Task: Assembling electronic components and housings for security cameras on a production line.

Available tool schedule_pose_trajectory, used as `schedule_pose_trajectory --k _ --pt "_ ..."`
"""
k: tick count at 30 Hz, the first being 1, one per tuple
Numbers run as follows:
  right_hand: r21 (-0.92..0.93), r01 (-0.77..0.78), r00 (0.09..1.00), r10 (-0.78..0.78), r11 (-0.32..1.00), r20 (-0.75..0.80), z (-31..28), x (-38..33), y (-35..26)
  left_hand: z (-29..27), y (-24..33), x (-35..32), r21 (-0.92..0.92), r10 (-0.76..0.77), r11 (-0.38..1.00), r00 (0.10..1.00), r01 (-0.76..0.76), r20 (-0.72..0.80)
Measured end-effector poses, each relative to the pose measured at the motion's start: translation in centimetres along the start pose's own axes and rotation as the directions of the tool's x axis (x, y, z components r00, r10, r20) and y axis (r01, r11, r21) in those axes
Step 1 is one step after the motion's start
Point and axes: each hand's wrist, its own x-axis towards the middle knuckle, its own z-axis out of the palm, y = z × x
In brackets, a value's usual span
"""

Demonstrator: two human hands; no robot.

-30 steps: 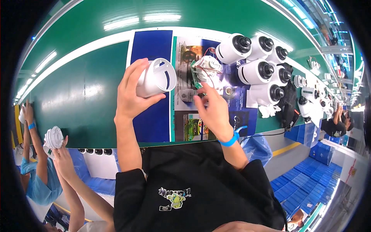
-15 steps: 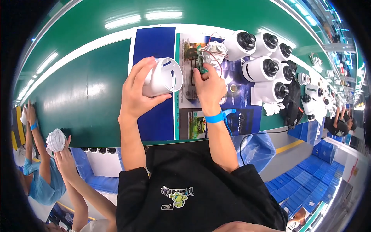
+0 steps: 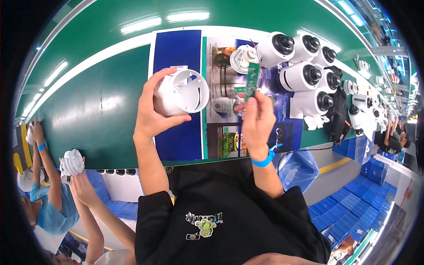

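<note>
My left hand (image 3: 150, 110) is wrapped round a white cylindrical plastic housing (image 3: 170, 99), held above the blue mat. The housing's open end faces right and toward me, showing its hollow inside. Between the fingertips of my right hand (image 3: 259, 121) is a narrow green circuit board (image 3: 252, 79), tilted nearly upright. Thin red wires show near the board's top; whether they join it I cannot make out. Just beyond the board, a white round plastic part (image 3: 242, 59) lies on the printed sheet. Housing and board are apart.
Several white camera units (image 3: 304, 76) with black lenses stand close on the right, beside a black cloth-like item (image 3: 336, 108). A blue mat (image 3: 176, 48) and printed sheet (image 3: 223, 117) cover part of the green table (image 3: 106, 106). At left, a co-worker's hands (image 3: 81, 187) hold a white part.
My right hand has moved right and toward me with the circuit board, away from the white round part. My left hand has turned the housing's opening more toward me.
</note>
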Motion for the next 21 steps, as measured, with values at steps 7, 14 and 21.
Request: schedule_pose_trajectory --k 7,14,21 --pt "0.546 -0.324 0.942 0.317 0.773 0.11 -3.7 1.3 -1.3 0.5 0.6 0.1 -0.513 -0.153 0.828 0.971 0.228 0.183" --pt "0.535 -0.356 0.931 0.245 0.766 0.27 -5.8 0.8 -2.5 0.9 1.7 -0.3 -0.791 -0.265 0.425 0.896 0.44 0.356" --pt "0.429 -0.303 0.939 0.19 0.851 0.286 -6.7 0.6 -2.4 0.8 1.2 -0.4 -0.767 -0.336 0.5 0.906 0.402 0.256"
